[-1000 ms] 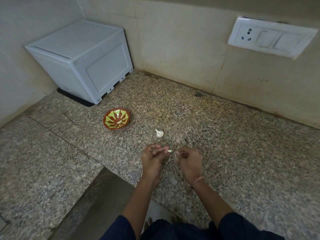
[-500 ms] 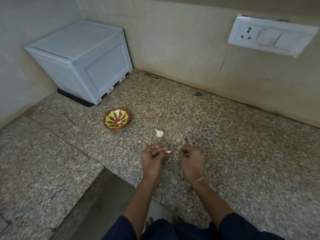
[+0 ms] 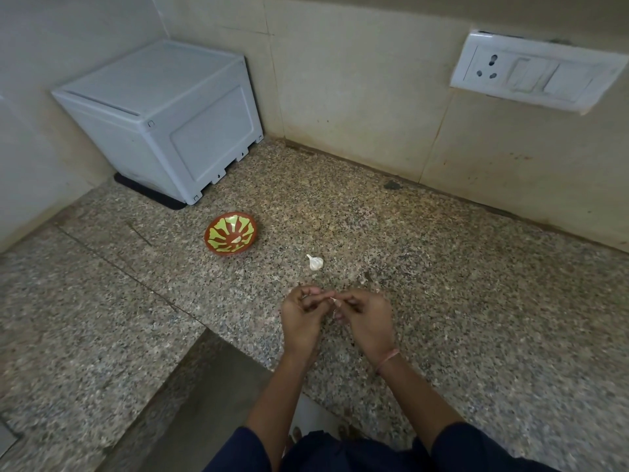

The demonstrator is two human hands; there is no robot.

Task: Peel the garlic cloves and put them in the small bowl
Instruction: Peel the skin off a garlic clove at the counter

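Clove [image 3: 335,302]: small and pale, held above the tabletop [image 3: 476,301] between both hands, partly hidden by them
Left hand [image 3: 301,316]: fingers [image 3: 316,295] curled, tips pinching the clove from the left
Right hand [image 3: 367,318]: fingers [image 3: 352,299] curled, pinching the same clove from the right; thin band [image 3: 388,359] on the wrist
Garlic bulb [image 3: 315,263]: lying on the tabletop just beyond the hands, untouched
Small bowl [image 3: 231,251]: further left of the bulb, upright, one pale piece inside
White box [image 3: 163,117]: in the back corner

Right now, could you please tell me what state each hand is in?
Left hand: closed, pinching the garlic clove.
Right hand: closed, pinching the same garlic clove.
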